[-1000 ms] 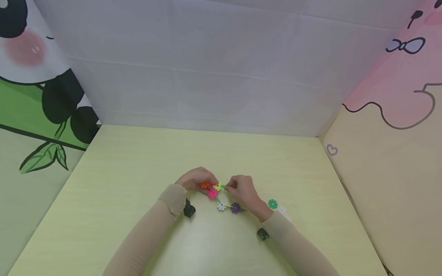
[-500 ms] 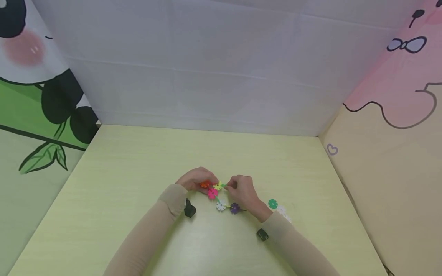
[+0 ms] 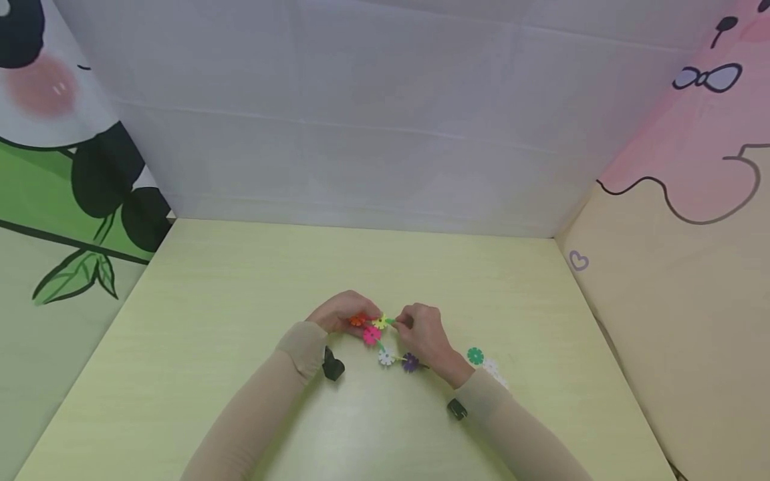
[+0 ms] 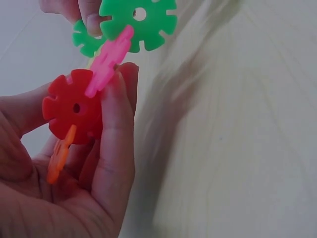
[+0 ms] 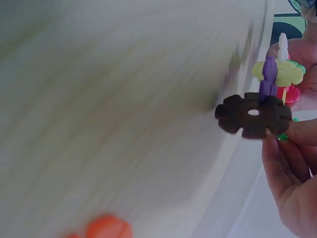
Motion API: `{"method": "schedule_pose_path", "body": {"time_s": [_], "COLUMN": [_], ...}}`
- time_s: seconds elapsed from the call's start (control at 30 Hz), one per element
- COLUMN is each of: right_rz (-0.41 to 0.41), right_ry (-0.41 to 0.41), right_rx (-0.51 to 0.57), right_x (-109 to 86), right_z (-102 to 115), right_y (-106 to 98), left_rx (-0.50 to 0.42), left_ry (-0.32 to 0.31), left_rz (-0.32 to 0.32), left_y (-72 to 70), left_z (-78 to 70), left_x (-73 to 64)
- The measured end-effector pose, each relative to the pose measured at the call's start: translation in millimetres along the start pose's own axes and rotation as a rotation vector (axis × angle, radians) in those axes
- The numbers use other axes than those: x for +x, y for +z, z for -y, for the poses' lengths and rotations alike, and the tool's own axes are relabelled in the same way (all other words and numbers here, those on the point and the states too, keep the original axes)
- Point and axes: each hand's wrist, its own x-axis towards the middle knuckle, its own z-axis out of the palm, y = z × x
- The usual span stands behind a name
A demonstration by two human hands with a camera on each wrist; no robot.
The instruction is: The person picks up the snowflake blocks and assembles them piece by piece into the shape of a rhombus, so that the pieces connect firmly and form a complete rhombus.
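Observation:
Notched flower-shaped plastic discs are joined edge to edge into a chain between the hands. My left hand [image 3: 344, 311] holds it around a red disc [image 4: 74, 106], with an orange disc [image 4: 62, 156] over the palm. A pink disc [image 4: 111, 62] and a green disc [image 4: 141, 22] link on above. My right hand [image 3: 424, 329] pinches another green disc [image 4: 86, 42] beside the yellow disc [image 3: 380, 322]. From the pink one hang a white disc [image 3: 386, 357] and a purple disc [image 3: 410, 362]; a dark brown disc [image 5: 233, 119] ends that run.
Right of my right wrist, a loose green disc [image 3: 475, 355] and some white discs [image 3: 490, 366] lie on the pale table [image 3: 240, 267]. A blurred orange-red piece [image 5: 109, 228] appears low in the right wrist view. A white backdrop [image 3: 361, 133] stands behind the table, with printed panels at both sides.
Both hands stay in nearly the same place, still holding the discs. The hanging white and pink discs have shifted very slightly.

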Motion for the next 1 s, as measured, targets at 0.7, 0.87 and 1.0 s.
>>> {"method": "schedule_pose_path", "body": {"time_s": [0.7,0.87,1.0], "right_rz": [-0.040,-0.051,-0.044], "right_ry": [-0.123,-0.137,-0.132], "right_rx": [-0.039,-0.035,-0.042], "right_x": [-4.8,-5.1,-3.9], "right_z": [-3.5,-2.9,-3.7], "right_y": [2.9,2.2,2.8], "left_rx": [-0.016,-0.009,-0.019], "left_ry": [0.015,0.017,0.015], "left_rz": [0.013,0.002,-0.002], "left_y": [0.5,1.3,1.2], "left_z": [2.6,3.4,4.2], "left_x": [1.7,2.6,3.8]}}
